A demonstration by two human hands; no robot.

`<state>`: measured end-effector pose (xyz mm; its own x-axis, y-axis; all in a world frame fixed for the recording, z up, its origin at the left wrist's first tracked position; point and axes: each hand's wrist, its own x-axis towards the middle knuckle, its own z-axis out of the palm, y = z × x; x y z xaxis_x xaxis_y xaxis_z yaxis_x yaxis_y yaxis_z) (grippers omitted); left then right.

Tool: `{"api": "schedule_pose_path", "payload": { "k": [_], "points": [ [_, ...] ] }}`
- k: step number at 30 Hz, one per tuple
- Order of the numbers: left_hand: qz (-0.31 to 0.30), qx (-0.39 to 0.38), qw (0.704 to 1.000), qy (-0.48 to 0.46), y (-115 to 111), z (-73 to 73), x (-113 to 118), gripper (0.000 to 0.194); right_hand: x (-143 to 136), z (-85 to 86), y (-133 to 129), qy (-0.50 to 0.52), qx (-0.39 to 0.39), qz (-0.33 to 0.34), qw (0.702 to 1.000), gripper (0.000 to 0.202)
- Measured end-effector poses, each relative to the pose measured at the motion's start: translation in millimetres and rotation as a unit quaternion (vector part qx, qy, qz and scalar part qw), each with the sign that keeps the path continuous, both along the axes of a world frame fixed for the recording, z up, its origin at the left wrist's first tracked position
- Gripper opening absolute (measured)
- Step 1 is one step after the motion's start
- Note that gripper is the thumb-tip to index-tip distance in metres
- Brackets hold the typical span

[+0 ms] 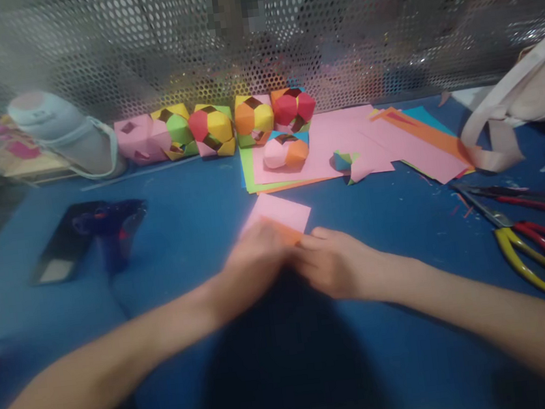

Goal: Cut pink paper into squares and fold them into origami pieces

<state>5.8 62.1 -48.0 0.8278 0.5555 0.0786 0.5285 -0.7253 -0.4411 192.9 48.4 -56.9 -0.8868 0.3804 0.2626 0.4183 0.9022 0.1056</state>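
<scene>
One orange paper (284, 231) is pinched by the right hand (335, 263); whether the blurred left hand (256, 255), touching pink paper (280, 209), is closed cannot be told.

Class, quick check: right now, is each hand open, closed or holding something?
Left hand: curled at the orange paper; blurred, so its grip cannot be told.
Right hand: closed, holding the orange paper.
</scene>
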Motion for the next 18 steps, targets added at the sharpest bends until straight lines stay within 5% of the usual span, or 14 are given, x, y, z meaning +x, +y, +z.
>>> {"api": "schedule_pose_path", "payload": {
  "k": [9,14,18],
  "points": [
    [0.010,-0.024,0.990,-0.141,25.9,0.2,-15.6,0.025,-0.6,1.6,0.1,-0.030,0.008,-0.006,0.999,0.017],
    [-0.030,-0.176,0.953,-0.246,10.3,4.6,-6.6,0.022,-0.8,-0.4,0.9,-0.049,-0.011,-0.019,0.999,0.017],
    [-0.027,-0.247,0.945,-0.214,-0.5,1.0,-0.8,0.021,-2.8,1.6,-2.7,-0.073,-0.025,-0.026,0.997,0.016]
  ]
}}
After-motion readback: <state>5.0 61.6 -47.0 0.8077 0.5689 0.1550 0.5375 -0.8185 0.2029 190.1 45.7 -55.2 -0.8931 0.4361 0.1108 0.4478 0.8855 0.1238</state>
